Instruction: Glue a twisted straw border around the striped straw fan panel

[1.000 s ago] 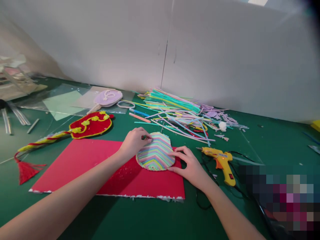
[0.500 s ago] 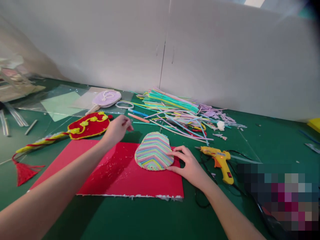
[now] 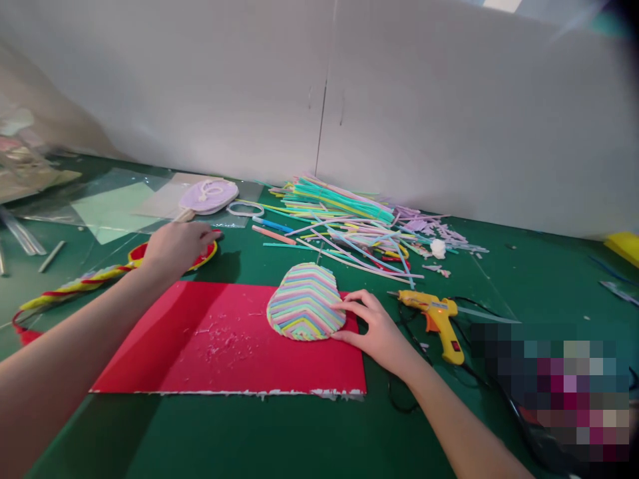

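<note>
My right hand [image 3: 377,332] rests at the right edge of a rounded, pastel-striped piece [image 3: 307,303] made of pipe cleaners. Its thumb and fingers pinch that edge while the piece lies flat on a red sheet [image 3: 239,352]. Over on the left, my left hand [image 3: 177,246] has its fingers curled over a red fan [image 3: 207,255] with a yellow rim. The hand hides most of the fan's face. A twisted yellow-and-red handle [image 3: 84,283] runs from the fan to the left, and part of its red tassel [image 3: 28,336] shows above my forearm.
Loose pipe cleaners [image 3: 344,203] are heaped at the back by the wall. A yellow glue gun [image 3: 436,316] with a cord lies right of my right hand. A lilac fan [image 3: 210,197] and a pale green sheet [image 3: 112,213] lie back left. Strands of dried glue mark the red sheet.
My left hand has moved left from above the back of the red sheet onto the red fan, covering its yellow flowers. My right hand stays on the striped piece. The view shifts slightly.
</note>
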The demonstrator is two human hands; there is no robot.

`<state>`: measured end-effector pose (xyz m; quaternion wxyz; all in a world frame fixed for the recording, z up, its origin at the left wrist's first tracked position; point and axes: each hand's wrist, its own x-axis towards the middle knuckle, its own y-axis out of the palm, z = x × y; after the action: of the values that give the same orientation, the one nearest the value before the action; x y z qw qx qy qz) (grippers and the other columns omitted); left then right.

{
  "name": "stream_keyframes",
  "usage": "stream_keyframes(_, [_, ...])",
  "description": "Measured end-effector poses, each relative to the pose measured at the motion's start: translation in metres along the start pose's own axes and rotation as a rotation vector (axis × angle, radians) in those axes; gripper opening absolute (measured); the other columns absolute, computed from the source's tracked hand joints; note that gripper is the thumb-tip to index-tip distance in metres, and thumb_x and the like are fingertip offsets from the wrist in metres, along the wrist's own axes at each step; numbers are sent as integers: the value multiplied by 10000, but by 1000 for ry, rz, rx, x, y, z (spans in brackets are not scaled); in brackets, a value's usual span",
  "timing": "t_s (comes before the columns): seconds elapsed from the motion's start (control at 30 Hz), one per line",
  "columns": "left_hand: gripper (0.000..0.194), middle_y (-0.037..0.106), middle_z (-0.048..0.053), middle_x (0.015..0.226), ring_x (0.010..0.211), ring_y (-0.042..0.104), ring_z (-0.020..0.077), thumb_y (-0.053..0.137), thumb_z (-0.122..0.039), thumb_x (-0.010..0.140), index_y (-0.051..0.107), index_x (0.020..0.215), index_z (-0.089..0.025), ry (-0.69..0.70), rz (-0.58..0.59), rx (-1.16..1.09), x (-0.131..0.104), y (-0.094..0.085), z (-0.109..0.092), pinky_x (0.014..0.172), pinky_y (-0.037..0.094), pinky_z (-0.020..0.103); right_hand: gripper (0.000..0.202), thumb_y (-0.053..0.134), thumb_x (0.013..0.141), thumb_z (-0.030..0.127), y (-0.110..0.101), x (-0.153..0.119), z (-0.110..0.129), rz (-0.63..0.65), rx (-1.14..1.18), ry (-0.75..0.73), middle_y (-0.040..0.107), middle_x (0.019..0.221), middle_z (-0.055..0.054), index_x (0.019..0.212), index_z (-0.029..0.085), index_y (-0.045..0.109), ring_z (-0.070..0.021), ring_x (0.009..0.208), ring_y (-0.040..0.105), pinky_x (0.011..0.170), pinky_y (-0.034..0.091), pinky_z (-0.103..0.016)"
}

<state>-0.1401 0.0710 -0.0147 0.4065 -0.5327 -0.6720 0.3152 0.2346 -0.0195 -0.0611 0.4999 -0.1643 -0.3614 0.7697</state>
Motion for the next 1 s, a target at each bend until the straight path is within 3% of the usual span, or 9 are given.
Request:
stream_keyframes(0.13, [238, 603, 28, 915, 858, 523, 196, 452, -323, 892, 638, 935, -182, 194, 4, 165, 4, 6, 5, 795, 374, 264, 377, 690, 787, 393, -1, 0, 2, -6, 3, -5, 508, 1131, -48, 1150, 335, 607, -235, 1141, 497, 999, 432, -422])
stream_keyframes(0.23, [281, 549, 37, 1209, 1108, 462, 217, 464, -339, 890, 623, 1052, -172, 284, 1, 178, 5, 10, 3, 974, 342, 295, 377, 689, 789, 391, -1, 0, 3, -7, 0, -11, 512, 1120, -47, 1152, 328, 606, -230, 1138, 498, 997, 434, -411])
stream_keyframes(0.4, [364, 597, 10, 731, 803, 541, 208, 379, -452, 928, 644, 874, -208, 36, 31, 277, 0, 11, -10, 790, 434, 307, 378, 690, 785, 401, -1, 0, 2, -15, -12, -17, 515, 1122, -44, 1148, 331, 608, -231, 1142, 502, 991, 441, -403])
stream_keyframes(0.57, [280, 534, 60, 1276, 1125, 504, 264, 456, -283, 871, 625, 1086, -221, 362, 47, 79, -18, 24, -31, 988, 373, 388, 377, 686, 790, 400, -1, 0, 2, -16, -8, -17, 517, 1125, -50, 1153, 337, 607, -241, 1138, 506, 989, 443, -432])
stream_keyframes(0.7, [345, 676, 40, 951, 921, 599, 236, 432, -386, 913, 675, 741, -211, 347, 68, 32, -46, 39, -54, 1069, 295, 472, 370, 684, 794, 390, -1, 0, 1, -10, -10, -11, 509, 1137, -51, 1152, 342, 608, -244, 1152, 497, 998, 434, -438])
stream_keyframes(0.77, [263, 661, 60, 1066, 982, 606, 245, 432, -312, 906, 665, 993, -226, 301, 97, -83, -61, 46, -64, 997, 401, 448, 366, 683, 795, 387, 0, 0, 1, -6, -14, -6, 507, 1142, -51, 1150, 338, 609, -245, 1155, 493, 999, 432, -437])
stream_keyframes(0.83, [387, 427, 87, 1425, 1236, 467, 298, 468, -286, 882, 531, 1263, -254, 391, 140, -153, -75, 52, -74, 1015, 389, 472, 363, 682, 796, 388, 0, 0, 0, -8, -21, -5, 510, 1144, -52, 1147, 331, 610, -245, 1152, 492, 996, 433, -437])
stream_keyframes(0.9, [370, 320, 56, 1504, 1337, 355, 303, 452, -298, 908, 524, 1271, -304, 483, 191, -147, -88, 57, -80, 1081, 292, 518, 364, 681, 795, 392, 0, 0, -1, -12, -29, -11, 513, 1142, -52, 1147, 326, 611, -246, 1149, 493, 992, 435, -436])
stream_keyframes(1.0, [340, 446, 53, 1420, 1308, 400, 259, 429, -287, 937, 520, 1264, -313, 573, 244, -162, -102, 61, -86, 1111, 234, 511, 368, 678, 797, 396, 0, 0, -1, -10, -37, -19, 512, 1141, -52, 1152, 326, 608, -246, 1149, 495, 993, 437, -434])
